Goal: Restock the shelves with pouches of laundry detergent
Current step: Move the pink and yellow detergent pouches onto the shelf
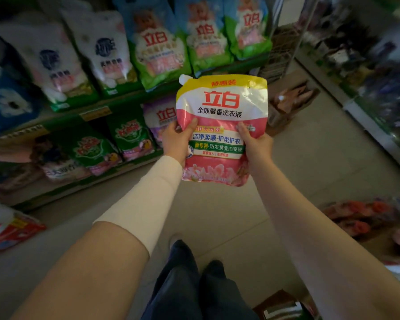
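Left hand [177,140], right hand [255,143] outstretched, fingers clasping upright pink pouch [221,125].

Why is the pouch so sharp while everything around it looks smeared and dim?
Head view: the pink pouch, held in the left hand and right hand, is sharp; the shelf pouches are blurred; the aisle is dim; the edges bend from the wide lens.

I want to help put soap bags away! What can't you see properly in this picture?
- Head view: back of the pink pouch, hidden by its own front; left hand and right hand cover its sides.
- Shelf pouches: print blurred by motion.
- Cardboard box: cut off by the bottom edge.
- Right-side shelves: too blurred to identify.
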Demonstrator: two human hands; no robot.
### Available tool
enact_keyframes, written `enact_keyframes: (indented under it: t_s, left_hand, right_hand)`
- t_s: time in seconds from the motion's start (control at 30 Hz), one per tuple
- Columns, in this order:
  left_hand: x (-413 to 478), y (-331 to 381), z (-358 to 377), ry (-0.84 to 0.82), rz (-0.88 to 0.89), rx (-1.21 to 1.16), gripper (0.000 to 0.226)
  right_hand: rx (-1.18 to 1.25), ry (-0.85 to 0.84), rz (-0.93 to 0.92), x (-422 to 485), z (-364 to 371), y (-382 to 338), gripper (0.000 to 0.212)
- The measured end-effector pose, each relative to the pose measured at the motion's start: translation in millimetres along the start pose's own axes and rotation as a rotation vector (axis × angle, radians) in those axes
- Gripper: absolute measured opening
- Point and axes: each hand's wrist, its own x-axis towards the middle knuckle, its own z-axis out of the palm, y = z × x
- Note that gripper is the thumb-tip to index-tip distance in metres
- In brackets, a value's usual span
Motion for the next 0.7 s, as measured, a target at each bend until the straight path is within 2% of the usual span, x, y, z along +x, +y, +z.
enact_keyframes:
  t_s: [0.1,0.23,0.43,0.7]
  left_hand:
    - [18.9,21.9,-21.3,0.039,0.045,-0.010,0.028]
    - [40.5,44.8,-48.3,0.048,0.094,-0.020,0.013]
    - [65.3,68.9,-76.7,0.083,0.120,-0.023,0.012]
    - [96.7,91.0,-96.4,0.186,0.160,-0.069,0.023]
  right_hand:
    - [-0.002,-0.020,-0.050,2.4,36.8,-13.4,0.012]
    - [-0.035,-0.014,-0.101,4.5,80.2,-26.2,0.027]
    - [-0.054,-0.062,-0.107,10.5,125.1,-36.5,0.017]
    - [-0.088,-0.173,-0.214,40.4,173.9,-50.9,0.012]
